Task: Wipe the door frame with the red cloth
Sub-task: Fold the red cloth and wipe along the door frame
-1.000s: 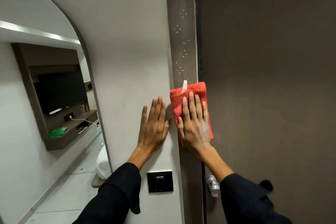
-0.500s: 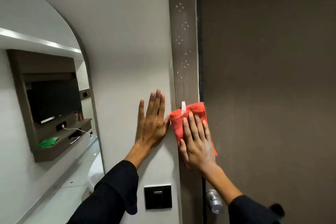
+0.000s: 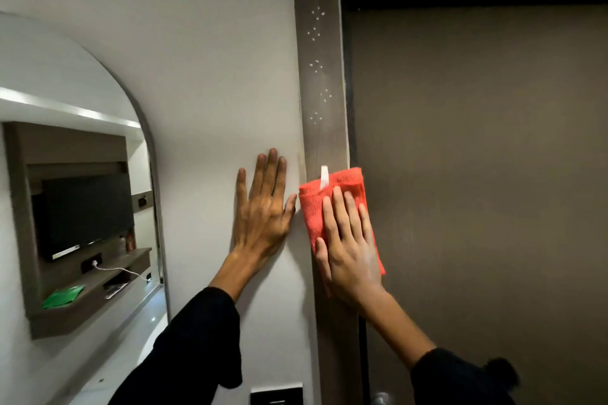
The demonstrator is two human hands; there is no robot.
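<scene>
- Two hands are up on the vertical plane in front of me: my right hand [image 3: 350,246] lies flat, fingers spread, pressing the red cloth [image 3: 332,204] onto the door frame [image 3: 324,141]; that grip is a flat-palm press on the cloth, not a closed pinch
- My left hand [image 3: 261,210] rests open and empty on the white wall [image 3: 214,76] just beside the frame, bracing, I judge
- Folded into a pad, the cloth has a small white tag [image 3: 324,177] poking up at its top edge; it covers the frame's full width and laps slightly onto the brown door [image 3: 477,174] at the right
- Below and around the cloth the frame shows bare brown grain, so that stretch looks done to me
- Above the cloth, several clusters of white specks [image 3: 317,66] run up the frame toward its top; these remain, so I put the job partway, upper section left
</scene>
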